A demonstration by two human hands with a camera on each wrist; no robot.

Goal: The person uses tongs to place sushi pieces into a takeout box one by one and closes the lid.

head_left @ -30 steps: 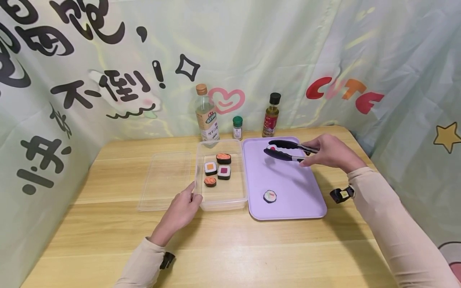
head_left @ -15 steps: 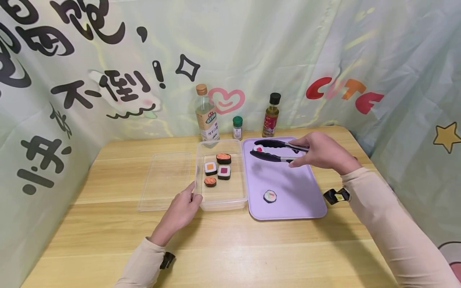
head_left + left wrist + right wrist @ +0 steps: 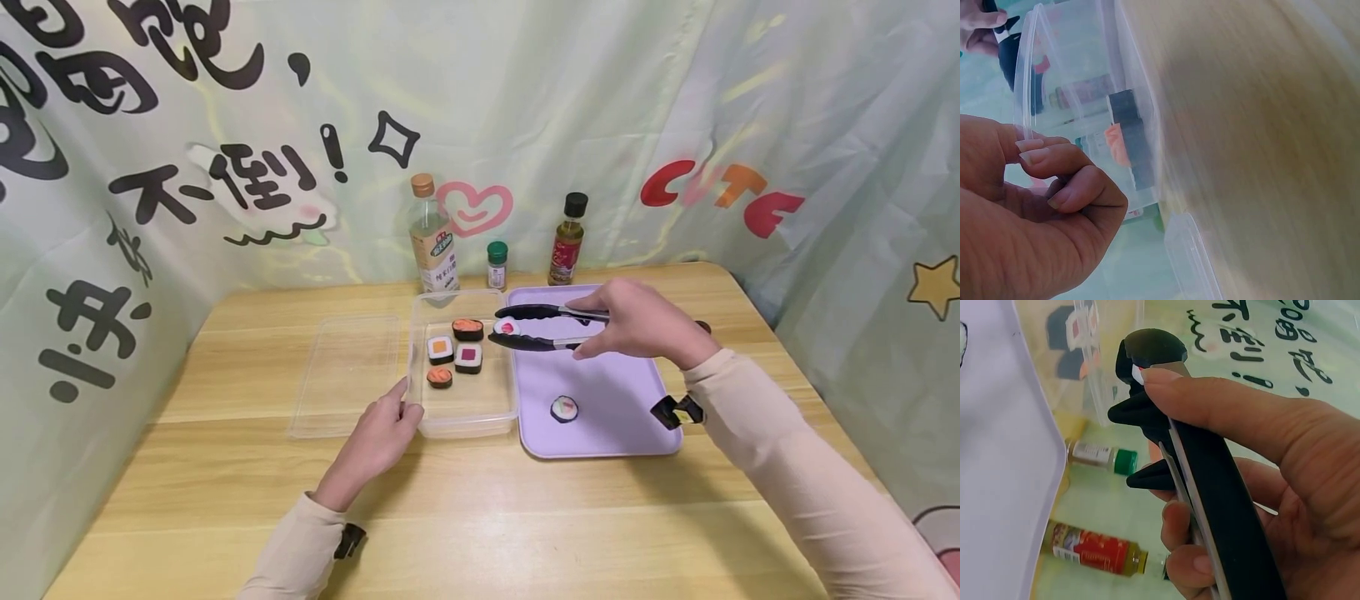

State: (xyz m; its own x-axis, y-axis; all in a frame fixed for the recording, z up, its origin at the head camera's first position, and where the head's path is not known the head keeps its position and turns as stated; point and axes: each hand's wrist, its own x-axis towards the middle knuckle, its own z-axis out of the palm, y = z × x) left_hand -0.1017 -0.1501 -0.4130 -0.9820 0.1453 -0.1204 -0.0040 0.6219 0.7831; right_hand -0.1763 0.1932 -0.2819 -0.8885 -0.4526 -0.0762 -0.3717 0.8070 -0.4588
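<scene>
My right hand [image 3: 637,321] grips black-tipped tongs [image 3: 547,342], thumb on one arm and fingers around the other. Between the tong tips is a white sushi roll [image 3: 507,327] with a pinkish-red centre, at the right rim of a clear plastic container [image 3: 465,421]. At the container's left side, my left hand [image 3: 384,432] pinches the rim, fingers curled in the left wrist view. Inside lie two orange-topped sushi pieces, one at the back [image 3: 468,330] and a smaller one in front, plus two square rolls with orange and purple centres. Another sushi roll [image 3: 564,409] sits on the purple tray [image 3: 600,433].
Left of the container lies a clear lid [image 3: 341,375] on the wooden table [image 3: 465,517]. Along the back stand a tall bottle with an orange cap [image 3: 437,250], a small green-capped jar [image 3: 497,267] and a black-capped bottle [image 3: 567,242]. A printed curtain hangs behind.
My right hand has moved left with the tongs and the sushi roll, from above the tray to the container's right rim. My left hand has stayed in place.
</scene>
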